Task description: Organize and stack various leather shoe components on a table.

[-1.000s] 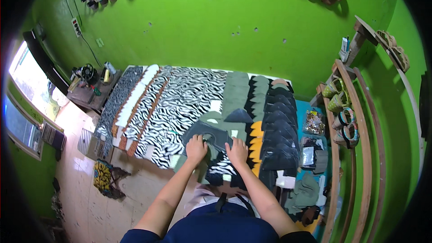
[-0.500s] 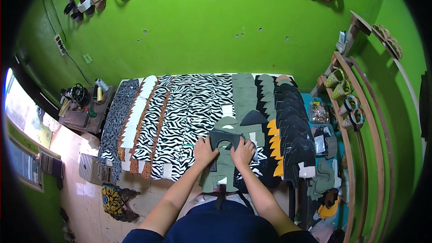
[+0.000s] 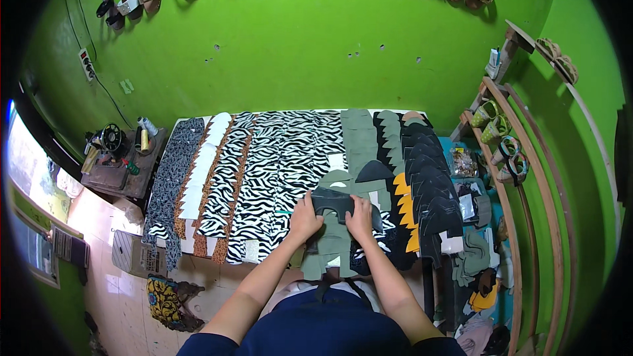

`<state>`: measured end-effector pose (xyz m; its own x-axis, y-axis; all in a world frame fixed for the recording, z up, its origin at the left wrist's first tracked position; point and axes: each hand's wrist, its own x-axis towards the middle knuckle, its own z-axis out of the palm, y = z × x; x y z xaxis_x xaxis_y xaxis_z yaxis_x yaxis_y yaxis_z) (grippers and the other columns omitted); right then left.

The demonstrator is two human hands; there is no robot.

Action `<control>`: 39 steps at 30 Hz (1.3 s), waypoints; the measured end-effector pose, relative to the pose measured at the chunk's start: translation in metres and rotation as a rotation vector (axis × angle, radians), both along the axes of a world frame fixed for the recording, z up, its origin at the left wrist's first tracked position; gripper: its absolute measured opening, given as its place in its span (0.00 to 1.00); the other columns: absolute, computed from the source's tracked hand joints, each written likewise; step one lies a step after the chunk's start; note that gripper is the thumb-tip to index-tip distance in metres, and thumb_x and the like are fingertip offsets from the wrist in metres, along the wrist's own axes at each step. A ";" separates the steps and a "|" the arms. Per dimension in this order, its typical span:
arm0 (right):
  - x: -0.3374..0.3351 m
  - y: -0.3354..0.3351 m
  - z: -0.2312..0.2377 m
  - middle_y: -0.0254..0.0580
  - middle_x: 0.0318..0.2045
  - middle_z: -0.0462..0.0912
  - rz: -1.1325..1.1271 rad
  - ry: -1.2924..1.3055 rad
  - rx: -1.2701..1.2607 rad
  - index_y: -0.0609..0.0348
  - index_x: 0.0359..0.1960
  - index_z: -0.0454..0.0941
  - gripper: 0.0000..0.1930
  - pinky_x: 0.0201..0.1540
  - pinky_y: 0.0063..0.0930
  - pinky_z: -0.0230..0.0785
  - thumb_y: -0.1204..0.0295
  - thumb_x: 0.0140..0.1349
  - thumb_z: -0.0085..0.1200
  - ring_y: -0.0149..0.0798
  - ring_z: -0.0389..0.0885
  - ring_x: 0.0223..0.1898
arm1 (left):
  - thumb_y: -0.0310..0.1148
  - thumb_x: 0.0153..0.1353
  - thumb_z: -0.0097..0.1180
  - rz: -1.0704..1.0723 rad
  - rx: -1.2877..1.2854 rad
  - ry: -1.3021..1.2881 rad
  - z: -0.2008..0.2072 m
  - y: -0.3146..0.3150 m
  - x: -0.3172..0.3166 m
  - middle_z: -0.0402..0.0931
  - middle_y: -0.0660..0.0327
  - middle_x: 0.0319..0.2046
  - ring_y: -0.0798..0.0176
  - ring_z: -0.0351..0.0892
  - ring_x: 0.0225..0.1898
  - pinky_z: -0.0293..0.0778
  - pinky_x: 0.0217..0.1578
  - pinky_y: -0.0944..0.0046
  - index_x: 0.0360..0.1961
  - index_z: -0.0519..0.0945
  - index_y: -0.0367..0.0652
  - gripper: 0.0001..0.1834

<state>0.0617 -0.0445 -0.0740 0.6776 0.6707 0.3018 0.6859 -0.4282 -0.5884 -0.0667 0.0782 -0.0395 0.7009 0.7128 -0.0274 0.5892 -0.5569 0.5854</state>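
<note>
Both hands have slid slightly nearer the table edge: left hand [image 3: 304, 217] and right hand [image 3: 360, 214] press, fingers spread flat, on the dark cut piece [image 3: 343, 202] just right of the zebra-print strips [image 3: 277, 178]. Keeping both palms down evenly should stop it skewing

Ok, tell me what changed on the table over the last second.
Little changed. Both the left hand and right hand stay on the dark cut piece, which sits about where it was among the green pieces. The zebra-print strips and black pieces lie as before.
</note>
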 end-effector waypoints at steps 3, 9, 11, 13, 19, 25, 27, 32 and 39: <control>-0.005 -0.004 -0.008 0.54 0.44 0.69 -0.020 0.114 -0.107 0.59 0.53 0.64 0.29 0.53 0.43 0.60 0.72 0.48 0.59 0.57 0.65 0.50 | 0.37 0.43 0.59 -0.046 0.052 -0.006 -0.002 -0.002 0.001 0.66 0.44 0.47 0.44 0.68 0.47 0.68 0.47 0.53 0.59 0.58 0.36 0.41; -0.016 0.001 -0.004 0.53 0.44 0.70 -0.133 0.146 -0.152 0.59 0.54 0.64 0.29 0.51 0.43 0.62 0.73 0.48 0.60 0.54 0.70 0.46 | 0.38 0.43 0.61 0.019 0.130 0.039 -0.020 -0.003 -0.009 0.65 0.46 0.47 0.47 0.67 0.48 0.68 0.47 0.53 0.58 0.61 0.36 0.40; -0.015 0.004 -0.008 0.51 0.41 0.72 -0.159 0.142 -0.119 0.59 0.52 0.65 0.27 0.50 0.40 0.63 0.73 0.49 0.60 0.50 0.72 0.42 | 0.39 0.44 0.61 0.017 0.117 0.089 -0.023 -0.004 -0.011 0.64 0.46 0.49 0.47 0.67 0.49 0.68 0.48 0.54 0.58 0.61 0.36 0.39; -0.011 0.007 -0.012 0.48 0.38 0.74 -0.182 0.134 -0.082 0.60 0.51 0.66 0.26 0.48 0.36 0.65 0.74 0.49 0.59 0.47 0.74 0.38 | 0.38 0.44 0.61 0.015 0.092 0.089 -0.026 -0.003 -0.013 0.63 0.45 0.49 0.46 0.67 0.50 0.67 0.48 0.54 0.58 0.61 0.36 0.39; 0.005 0.003 0.002 0.37 0.37 0.78 0.205 0.815 0.393 0.64 0.47 0.69 0.14 0.42 0.19 0.67 0.77 0.59 0.50 0.28 0.76 0.37 | 0.40 0.47 0.61 0.093 0.079 -0.129 -0.031 0.008 -0.018 0.61 0.42 0.51 0.41 0.65 0.50 0.64 0.51 0.51 0.58 0.59 0.34 0.39; 0.032 -0.021 0.025 0.38 0.41 0.78 0.127 1.040 0.533 0.65 0.50 0.67 0.15 0.44 0.19 0.67 0.76 0.63 0.47 0.27 0.75 0.41 | 0.40 0.48 0.65 -0.001 -0.297 -0.352 -0.007 0.018 -0.010 0.70 0.47 0.43 0.57 0.72 0.43 0.69 0.45 0.62 0.56 0.61 0.32 0.39; 0.045 -0.031 0.030 0.39 0.41 0.78 0.127 1.053 0.540 0.65 0.50 0.67 0.14 0.45 0.19 0.67 0.77 0.63 0.47 0.27 0.75 0.41 | 0.39 0.50 0.64 -0.027 -0.457 -0.486 -0.001 0.011 -0.004 0.73 0.52 0.39 0.62 0.74 0.36 0.71 0.41 0.65 0.53 0.62 0.32 0.35; 0.067 -0.060 0.033 0.40 0.44 0.77 0.065 1.048 0.579 0.64 0.51 0.67 0.15 0.49 0.20 0.64 0.78 0.62 0.47 0.29 0.74 0.45 | 0.35 0.58 0.55 -0.075 -0.491 -0.459 0.001 -0.017 0.019 0.78 0.58 0.30 0.67 0.74 0.30 0.70 0.33 0.67 0.40 0.75 0.36 0.13; 0.113 -0.127 0.037 0.42 0.46 0.76 -0.009 0.955 0.589 0.63 0.56 0.61 0.20 0.51 0.21 0.62 0.82 0.61 0.44 0.30 0.73 0.47 | 0.34 0.61 0.52 -0.076 -0.687 -0.425 0.018 -0.080 0.072 0.76 0.62 0.31 0.72 0.72 0.32 0.68 0.35 0.71 0.40 0.75 0.34 0.13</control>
<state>0.1751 -0.1718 -0.0367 0.8046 0.5890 -0.0753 -0.1561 0.0875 -0.9839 0.0048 -0.0020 -0.0219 0.7958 0.5835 -0.1622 0.2145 -0.0212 0.9765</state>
